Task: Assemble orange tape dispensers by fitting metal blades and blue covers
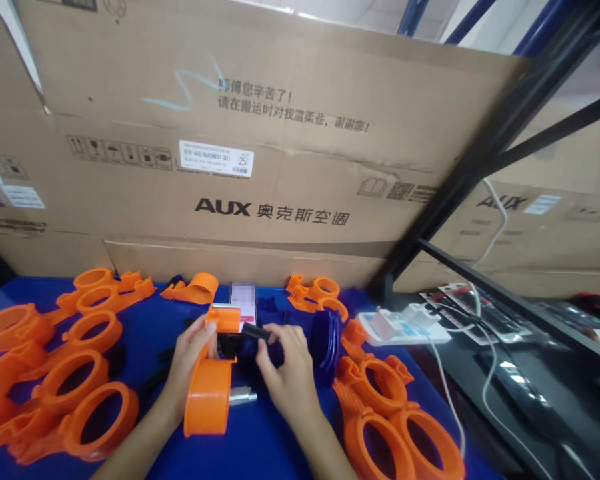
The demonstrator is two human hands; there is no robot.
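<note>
My left hand [186, 357] is closed around an orange tape dispenser body [207, 400], held upright above the blue table top [173, 460]. A serrated metal strip [225, 307] shows along its upper end. Between the thumb and fingers of my right hand [291, 373] is a short black bar-like piece [255, 333]. Its left end points at the top of the dispenser; whether they touch I cannot tell. Below, silver metal strips [243, 395] lie on the table. Dark parts beneath my hands are partly hidden.
Several orange dispenser bodies [100, 417] lie on the left, more [375, 443] on the right. Dark blue parts [326, 343] stand beside my right hand. Behind are a phone [247, 297] and a large cardboard box [290, 167]. A white power strip [403, 327] with cables sits right.
</note>
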